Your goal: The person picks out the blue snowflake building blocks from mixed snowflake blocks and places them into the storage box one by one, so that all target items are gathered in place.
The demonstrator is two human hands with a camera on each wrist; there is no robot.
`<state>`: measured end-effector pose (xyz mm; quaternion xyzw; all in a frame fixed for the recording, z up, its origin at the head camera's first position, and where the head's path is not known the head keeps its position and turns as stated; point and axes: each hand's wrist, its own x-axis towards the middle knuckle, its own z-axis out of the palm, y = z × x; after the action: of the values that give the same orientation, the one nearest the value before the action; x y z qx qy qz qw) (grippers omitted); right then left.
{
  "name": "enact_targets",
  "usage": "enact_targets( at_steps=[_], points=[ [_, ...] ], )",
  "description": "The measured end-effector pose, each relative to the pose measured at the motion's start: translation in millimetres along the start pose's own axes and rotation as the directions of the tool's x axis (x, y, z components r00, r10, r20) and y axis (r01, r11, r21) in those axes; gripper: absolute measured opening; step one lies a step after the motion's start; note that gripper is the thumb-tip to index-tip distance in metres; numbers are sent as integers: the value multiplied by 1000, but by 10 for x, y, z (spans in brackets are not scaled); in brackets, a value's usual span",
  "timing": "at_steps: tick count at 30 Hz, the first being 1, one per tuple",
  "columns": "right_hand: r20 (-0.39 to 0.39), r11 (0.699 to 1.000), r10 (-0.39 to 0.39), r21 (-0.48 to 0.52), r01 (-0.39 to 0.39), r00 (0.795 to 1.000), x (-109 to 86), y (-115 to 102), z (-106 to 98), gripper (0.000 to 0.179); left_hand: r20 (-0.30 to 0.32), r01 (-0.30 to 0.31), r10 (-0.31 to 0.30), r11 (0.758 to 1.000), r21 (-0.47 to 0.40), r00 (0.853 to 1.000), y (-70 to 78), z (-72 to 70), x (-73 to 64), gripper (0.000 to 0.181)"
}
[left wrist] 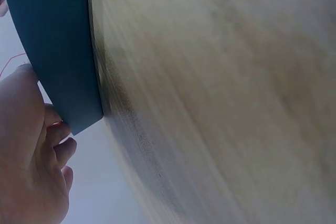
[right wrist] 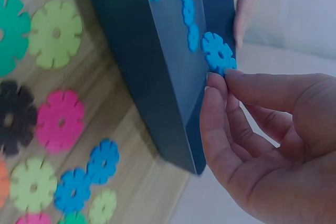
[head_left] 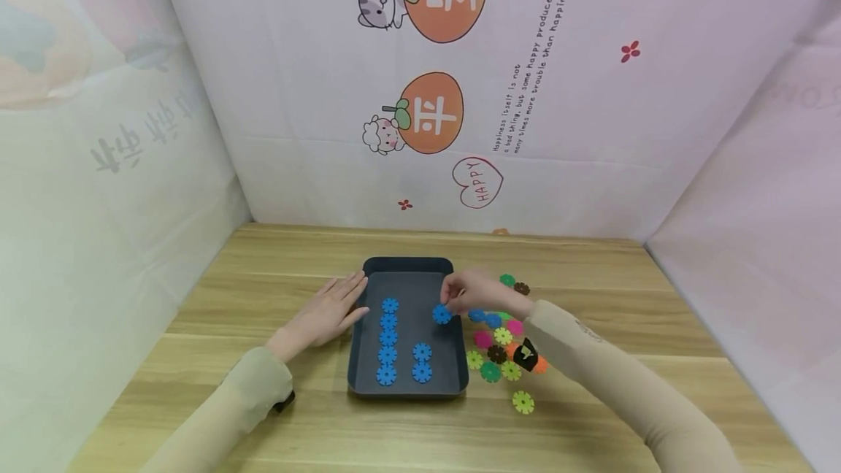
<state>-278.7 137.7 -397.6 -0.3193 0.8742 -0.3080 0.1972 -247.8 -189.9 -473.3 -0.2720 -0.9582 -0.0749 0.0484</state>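
Over the right side of a dark grey tray, my right hand pinches a blue notched disc between thumb and fingertips. Inside the tray, several blue discs form a column on the left. Two more blue discs stand in a short column at the lower middle. My left hand rests against the tray's left rim with its fingers extended. In the left wrist view, that hand's fingers show beside the tray's outer wall.
Right of the tray, loose notched discs in several colours lie on the wooden table, among them a pink disc, a dark green disc and two blue discs. Patterned cloth walls enclose the back and sides.
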Motion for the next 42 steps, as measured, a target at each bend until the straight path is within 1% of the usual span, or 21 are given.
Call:
enact_targets(
  at_steps=[3, 7, 14, 17, 22, 27, 34, 38, 42],
  points=[
    [11, 998, 22, -57, -21, 1000, 107, -40, 85, 7, 1, 4, -4, 1000, 0, 1000, -2, 3, 2, 65],
    [27, 994, 63, -94, -60, 998, 215, -90, 184, 7, 8, 2, -2, 1000, -5, 1000, 4, 0, 8, 65],
    [44, 991, 103, -92, -99, 994, 324, -95, 318, 9, 17, 3, -3, 1000, -6, 1000, -8, 10, 18, 66],
    [58, 991, 103, -87, -98, 993, 339, -88, 350, 10, 19, 4, -4, 1000, -12, 1000, -9, 6, 20, 66],
    [88, 994, 86, -80, -79, 992, 355, -106, 372, 8, 18, 1, -1, 1000, -13, 1000, -15, -1, 19, 65],
    [98, 992, 94, -91, -85, 991, 377, -131, 387, 7, 32, 9, -9, 1000, -13, 999, -28, 10, 16, 66],
    [83, 988, 109, -118, -99, 991, 387, -152, 400, 7, 44, 13, -13, 1000, -8, 999, -31, 18, 25, 67],
    [68, 989, 93, -118, -85, 993, 397, -117, 395, 8, 45, 11, -11, 1000, -4, 999, -27, 16, 28, 67],
    [55, 993, 61, -104, -55, 997, 367, -80, 314, 6, 49, 16, -16, 1000, -9, 999, -21, 10, 28, 66]
  ],
)
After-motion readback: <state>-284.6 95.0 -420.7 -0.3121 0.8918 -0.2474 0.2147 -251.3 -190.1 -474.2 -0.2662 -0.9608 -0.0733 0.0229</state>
